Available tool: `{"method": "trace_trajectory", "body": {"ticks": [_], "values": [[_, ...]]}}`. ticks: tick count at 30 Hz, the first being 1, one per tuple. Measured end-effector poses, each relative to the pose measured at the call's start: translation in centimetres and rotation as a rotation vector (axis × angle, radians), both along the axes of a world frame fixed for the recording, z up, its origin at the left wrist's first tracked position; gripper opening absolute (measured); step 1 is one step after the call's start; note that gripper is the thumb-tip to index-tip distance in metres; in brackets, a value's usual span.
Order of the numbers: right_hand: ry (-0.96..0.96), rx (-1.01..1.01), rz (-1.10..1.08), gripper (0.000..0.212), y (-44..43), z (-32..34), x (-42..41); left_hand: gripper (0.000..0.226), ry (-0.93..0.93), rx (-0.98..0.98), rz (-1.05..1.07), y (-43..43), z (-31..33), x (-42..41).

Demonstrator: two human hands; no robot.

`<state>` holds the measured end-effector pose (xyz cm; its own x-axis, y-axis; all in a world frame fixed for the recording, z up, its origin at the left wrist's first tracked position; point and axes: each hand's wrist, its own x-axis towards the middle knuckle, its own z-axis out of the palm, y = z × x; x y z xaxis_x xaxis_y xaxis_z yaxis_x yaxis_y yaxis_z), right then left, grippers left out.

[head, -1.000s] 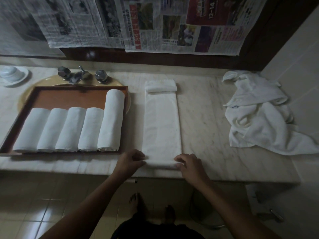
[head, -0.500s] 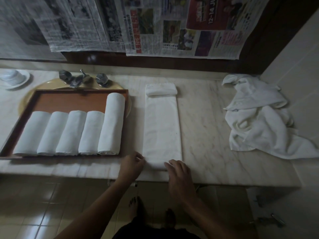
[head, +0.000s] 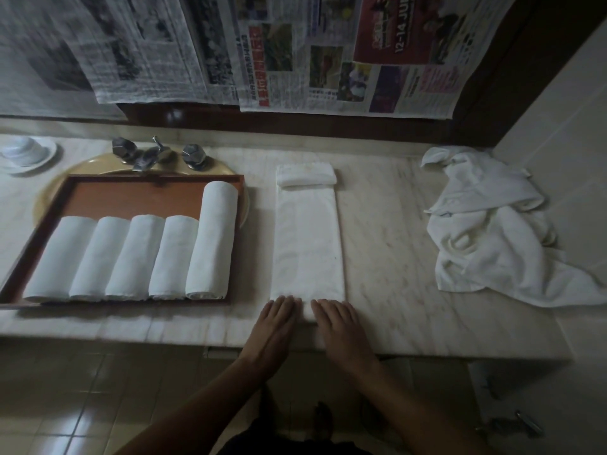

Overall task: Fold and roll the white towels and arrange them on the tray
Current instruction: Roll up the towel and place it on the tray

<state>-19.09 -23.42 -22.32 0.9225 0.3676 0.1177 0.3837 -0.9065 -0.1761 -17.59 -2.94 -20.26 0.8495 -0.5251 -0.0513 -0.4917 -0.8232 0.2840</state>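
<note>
the towel lies as a long narrow strip in the middle of the frame, on the counter, running from the near edge toward the wall. its far end is doubled into a thick band, folded or rolled i cannot tell. at the lower centre both hands lie flat on its near end, side by side and just apart: the left hand at the left corner, the right hand at the right. their fingers are straight and close together, pressing down and gripping nothing. just left of the strip sits the tray, brown, resting partly over the sink. five rolls lie in it side by side along its near edge, touching; the rightmost is longer and reaches almost to the far rim. behind the tray is the tap, and a dish stands in the upper left. at the right, well apart from the strip, is a heap of loose white towels. newspaper hangs along the top.
</note>
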Motion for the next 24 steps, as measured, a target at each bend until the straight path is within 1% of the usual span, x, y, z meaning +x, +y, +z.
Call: {"method": "trace_trajectory", "body": {"ticks": [2, 4, 6, 8, 10, 13, 15, 17, 19, 20, 22, 24], "values": [[0.014, -0.015, 0.048, 0.048, -0.6, 0.7, 0.4, 0.067, 0.003, -0.077, -0.02, 0.9, 0.3, 0.3], [0.063, 0.024, 0.067, 0.058, -1.3, 1.3, 0.2, 0.074, 0.034, -0.119, -0.019, 1.8, 0.4, 0.3], [0.139, 0.079, 0.045, 0.067, -1.7, 1.4, -0.6, 0.078, 0.052, -0.131, -0.054, 2.5, 0.7, -0.2], [0.193, 0.12, 0.014, 0.068, -2.0, 1.2, -1.4, 0.075, 0.064, -0.132, -0.077, 2.7, 1.2, -0.6], [0.242, 0.171, -0.014, 0.062, -2.3, 1.1, -1.9, 0.062, 0.135, -0.173, -0.025, 2.8, 1.7, -0.7], [0.314, 0.282, -0.094, 0.039, -2.6, 1.7, -1.8, 0.033, 0.151, -0.207, 0.028, 2.9, 1.7, -0.5], [0.392, 0.385, -0.206, 0.027, -2.9, 2.4, -1.5, 0.024, 0.197, -0.253, 0.106, 3.0, 1.6, -0.2], [0.446, 0.453, -0.244, 0.015, -3.2, 3.0, -1.1, 0.017, 0.24, -0.312, 0.206, 3.0, 1.8, 0.2], [0.39, 0.443, -0.215, 0.009, -3.1, 3.2, -0.8, 0.013, 0.278, -0.37, 0.282, 2.9, 1.8, 0.5], [0.316, 0.422, -0.203, 0.009, -3.0, 3.1, -0.6, 0.012, 0.302, -0.391, 0.317, 2.8, 1.8, 0.7], [0.184, 0.341, -0.176, 0.015, -2.6, 2.6, -0.4, 0.012, 0.343, -0.39, 0.382, 2.7, 1.8, 1.1], [0.145, 0.306, -0.178, 0.026, -1.9, 2.5, -0.5, 0.014, 0.365, -0.365, 0.432, 2.4, 1.8, 1.6]]}}
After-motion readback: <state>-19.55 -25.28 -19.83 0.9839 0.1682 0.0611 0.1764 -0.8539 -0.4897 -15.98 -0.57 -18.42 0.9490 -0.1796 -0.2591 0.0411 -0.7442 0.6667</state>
